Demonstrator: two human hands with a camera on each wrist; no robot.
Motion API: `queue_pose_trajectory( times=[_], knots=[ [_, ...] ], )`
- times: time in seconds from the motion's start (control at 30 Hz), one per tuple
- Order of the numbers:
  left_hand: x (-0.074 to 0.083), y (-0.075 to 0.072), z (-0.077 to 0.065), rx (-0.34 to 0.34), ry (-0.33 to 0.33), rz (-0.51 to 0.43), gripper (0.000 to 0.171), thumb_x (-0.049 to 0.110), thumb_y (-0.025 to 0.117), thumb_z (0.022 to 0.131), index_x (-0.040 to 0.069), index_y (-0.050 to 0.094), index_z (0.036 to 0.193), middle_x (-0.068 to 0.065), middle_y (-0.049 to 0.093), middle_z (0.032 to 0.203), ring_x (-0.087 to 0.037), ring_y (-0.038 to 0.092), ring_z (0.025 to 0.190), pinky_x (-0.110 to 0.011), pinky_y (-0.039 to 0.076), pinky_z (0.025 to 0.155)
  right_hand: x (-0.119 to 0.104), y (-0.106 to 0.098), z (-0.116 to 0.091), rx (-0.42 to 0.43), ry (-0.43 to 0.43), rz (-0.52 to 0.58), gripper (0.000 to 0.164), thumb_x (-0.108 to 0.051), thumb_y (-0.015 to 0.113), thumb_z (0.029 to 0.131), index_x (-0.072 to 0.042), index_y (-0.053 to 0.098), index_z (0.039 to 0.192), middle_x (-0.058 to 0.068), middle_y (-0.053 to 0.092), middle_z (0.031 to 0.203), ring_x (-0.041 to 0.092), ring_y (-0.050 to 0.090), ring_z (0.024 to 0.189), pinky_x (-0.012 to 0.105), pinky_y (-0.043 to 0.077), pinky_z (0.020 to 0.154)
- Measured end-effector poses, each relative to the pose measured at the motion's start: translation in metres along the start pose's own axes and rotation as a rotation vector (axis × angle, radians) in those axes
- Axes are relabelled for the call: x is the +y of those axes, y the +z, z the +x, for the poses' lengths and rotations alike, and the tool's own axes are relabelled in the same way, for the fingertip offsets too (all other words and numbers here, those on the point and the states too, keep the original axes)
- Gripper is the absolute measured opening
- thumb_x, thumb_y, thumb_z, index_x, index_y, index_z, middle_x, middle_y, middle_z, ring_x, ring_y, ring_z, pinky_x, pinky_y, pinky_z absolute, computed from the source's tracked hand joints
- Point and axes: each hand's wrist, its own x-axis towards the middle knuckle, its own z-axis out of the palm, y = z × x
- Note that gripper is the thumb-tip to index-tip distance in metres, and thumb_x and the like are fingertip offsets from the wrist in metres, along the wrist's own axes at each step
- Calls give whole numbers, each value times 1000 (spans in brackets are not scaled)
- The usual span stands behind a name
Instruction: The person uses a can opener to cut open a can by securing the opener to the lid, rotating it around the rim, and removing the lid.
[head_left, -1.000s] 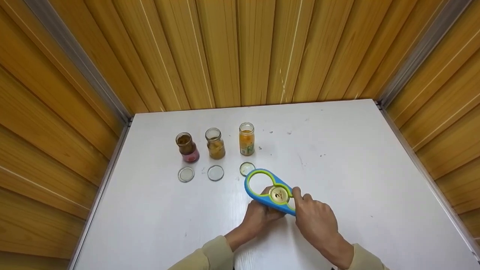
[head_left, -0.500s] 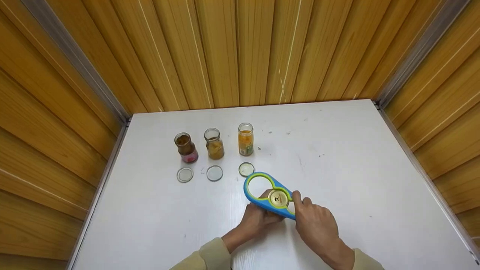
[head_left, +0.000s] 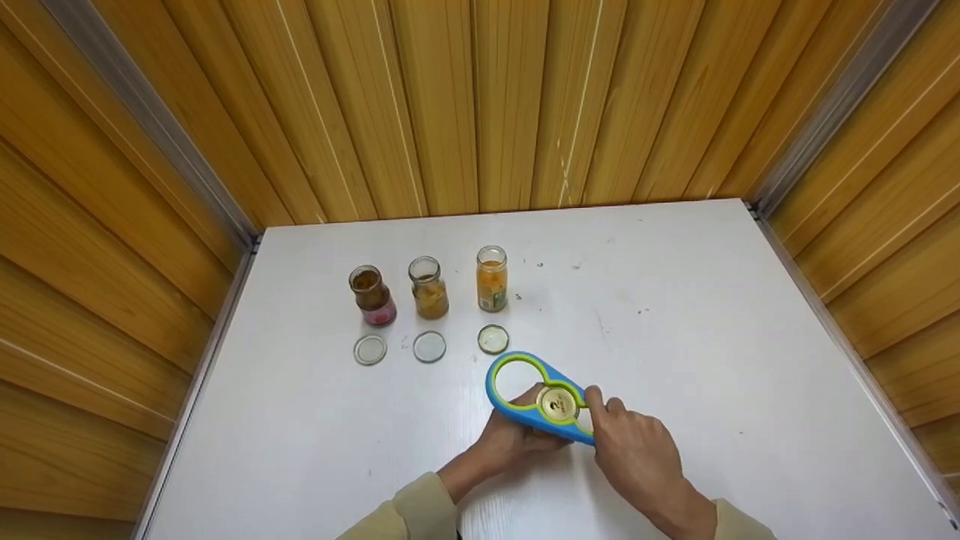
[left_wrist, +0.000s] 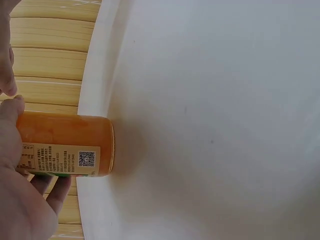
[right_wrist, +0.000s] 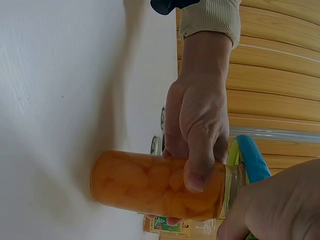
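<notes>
My left hand [head_left: 506, 444] grips a glass jar [right_wrist: 150, 185] of orange fruit pieces around its body, thumb on one side and fingers on the other. The jar stands roughly upright; whether its base touches the table I cannot tell. Over the jar's gold lid [head_left: 558, 403] sits a blue and lime-green jar opener [head_left: 551, 426], the lid framed by its middle ring. The larger ring at its far left end has nothing in it. My right hand [head_left: 639, 456] holds the opener's narrow end, fingers curled round it. In the left wrist view the jar's label [left_wrist: 65, 159] shows a printed code.
Three lidless jars stand in a row further back: a dark brown one [head_left: 373, 296], a yellowish one [head_left: 430, 289] and an orange one [head_left: 492, 285]. In front of each lies a lid [head_left: 370, 349]. Wood-patterned walls [head_left: 450, 105] enclose the white table [head_left: 675, 315] at the back and sides.
Both hands, with the jar and opener, have shifted slightly toward the person. The opener now sits apart from the right-hand loose lid in the head view. The other jars stay put.
</notes>
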Motion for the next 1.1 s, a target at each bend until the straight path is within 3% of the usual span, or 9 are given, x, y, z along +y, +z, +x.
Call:
queue_pose_trajectory(
  times=[0.13,0.37,0.47,0.57,0.63,0.73,0.83,1.03,1.1],
  knots=[
    [15,-8,-2,-73,-12,-52,60,14,82,70,16,55,124,10,60,117,-8,52,112,-29,37,100,4,0,2,-13,-28,-14,56,-5,80,60,-7,49,107,10,57,65,19,57,47,30,44,38],
    [2,-15,6,-236,86,137,55,19,80,74,19,55,122,14,60,116,-1,53,107,-24,40,95,19,5,5,55,-145,-27,43,-3,71,64,-10,51,102,1,45,57,12,45,41,23,31,36],
    [-8,-20,13,-343,146,189,53,19,78,76,15,54,124,10,60,118,-1,52,108,-23,40,95,26,6,10,89,-228,-15,39,-1,68,65,-12,51,99,-3,41,56,9,40,40,21,27,36],
    [-5,-29,16,-489,143,196,52,19,73,81,11,51,128,7,57,122,-2,49,112,-23,37,98,33,7,18,91,-319,7,37,1,65,67,-13,51,98,-4,42,56,9,39,41,21,29,38],
    [1,-36,18,-572,94,177,52,21,71,83,10,49,130,9,55,123,-1,48,113,-22,35,100,37,8,24,86,-385,22,36,2,63,67,-15,51,97,-5,43,57,8,38,42,21,31,40],
    [10,-47,19,-673,-56,60,51,17,70,82,10,50,129,10,55,119,-1,48,107,-22,35,98,42,9,32,82,-480,38,36,3,61,67,-17,51,95,-6,41,58,8,35,42,21,31,41],
    [14,-53,24,-754,-175,-53,52,7,74,74,10,56,123,9,59,110,-3,49,98,-24,37,94,46,10,38,83,-554,53,36,3,63,66,-17,51,94,-6,38,58,8,32,42,21,30,42],
    [2,-48,43,-1058,-153,64,38,2,77,71,7,59,104,9,57,89,-2,50,82,-21,43,85,45,13,47,71,-722,97,37,-1,70,68,-18,54,96,-6,44,60,9,39,46,20,34,44],
    [-1,-45,47,-1134,-180,48,34,-1,76,72,5,59,100,7,57,85,-2,51,80,-20,43,84,43,14,49,70,-766,112,36,-2,70,68,-18,55,97,-6,45,60,9,40,47,20,35,45]
  ],
)
